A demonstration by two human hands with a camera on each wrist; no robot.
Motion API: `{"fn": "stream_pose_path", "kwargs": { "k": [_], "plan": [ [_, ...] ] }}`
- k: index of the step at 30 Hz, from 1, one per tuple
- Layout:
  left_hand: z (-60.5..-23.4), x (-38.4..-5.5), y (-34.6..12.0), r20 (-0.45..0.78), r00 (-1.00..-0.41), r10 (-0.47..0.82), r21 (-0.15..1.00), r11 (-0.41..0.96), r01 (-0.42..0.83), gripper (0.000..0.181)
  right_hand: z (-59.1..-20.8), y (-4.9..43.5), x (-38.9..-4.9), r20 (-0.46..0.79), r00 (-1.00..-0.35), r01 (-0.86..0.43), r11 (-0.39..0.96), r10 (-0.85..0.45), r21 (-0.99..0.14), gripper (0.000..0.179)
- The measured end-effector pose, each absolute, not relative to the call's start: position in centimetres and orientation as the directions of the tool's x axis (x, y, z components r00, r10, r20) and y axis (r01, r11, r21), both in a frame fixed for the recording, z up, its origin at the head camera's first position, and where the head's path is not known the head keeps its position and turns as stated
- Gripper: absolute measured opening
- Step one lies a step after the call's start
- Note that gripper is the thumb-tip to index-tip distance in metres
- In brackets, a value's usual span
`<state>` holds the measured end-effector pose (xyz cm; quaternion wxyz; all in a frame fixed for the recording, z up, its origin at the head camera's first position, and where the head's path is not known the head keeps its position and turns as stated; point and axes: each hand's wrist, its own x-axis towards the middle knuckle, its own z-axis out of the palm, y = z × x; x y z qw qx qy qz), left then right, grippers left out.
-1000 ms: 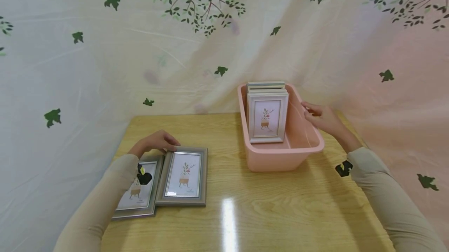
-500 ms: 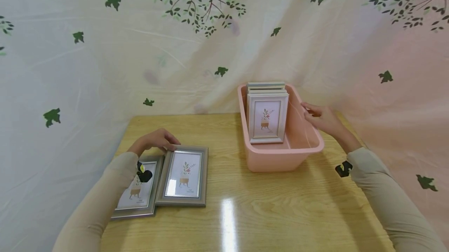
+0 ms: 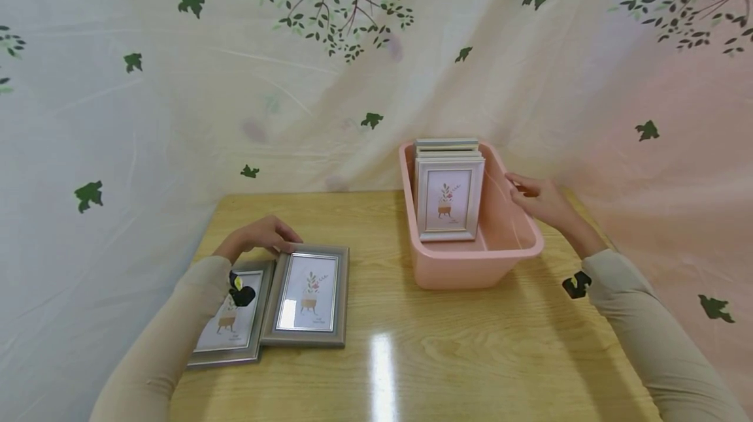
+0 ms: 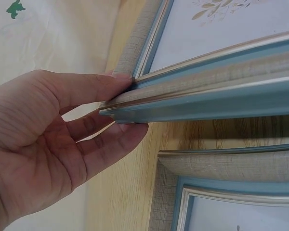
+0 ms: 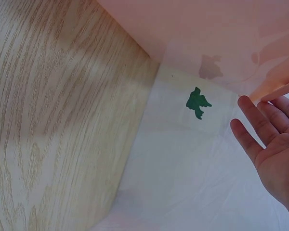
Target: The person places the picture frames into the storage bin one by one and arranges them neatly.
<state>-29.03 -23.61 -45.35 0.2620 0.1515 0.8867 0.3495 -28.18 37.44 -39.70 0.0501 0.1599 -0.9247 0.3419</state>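
The left wrist view alone plainly shows the left hand (image 4: 43,130) pinching a grey-and-blue rectangular picture frame (image 4: 221,79), thumb above its corner, fingertips (image 4: 134,134) beneath. The head view alone shows white rectangular picture frames (image 3: 449,203) inside the pink plastic bin (image 3: 465,272), beyond its rim from the right hand's (image 3: 544,200) fingers; whether these grip, I cannot tell.

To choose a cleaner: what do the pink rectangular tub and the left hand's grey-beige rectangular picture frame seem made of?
Pink tub: probably smooth, satin plastic, given its rounded, moulded-looking corners. Grey-beige frame: possibly wood or plastic; its streaked finish hides the core.
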Motion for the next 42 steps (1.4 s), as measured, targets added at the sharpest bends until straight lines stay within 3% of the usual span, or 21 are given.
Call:
{"fn": "stream_pose_path", "kwargs": {
  "k": [27, 42],
  "plan": [
    [-44.9, -28.9, -23.7, -0.349, -0.818, 0.457, 0.718, 0.691, 0.080, 0.025, -39.3, 37.0, -27.7, 0.163, -0.961, -0.277, 0.736, -0.225, -0.618, 0.055],
    [-43.8, -29.0, -23.0, -0.260, -0.811, 0.523, 0.765, 0.625, 0.158, 0.028, -39.2, 36.9, -27.7, 0.140, -0.963, -0.267, 0.737, -0.231, -0.621, 0.057]
  ]
}}
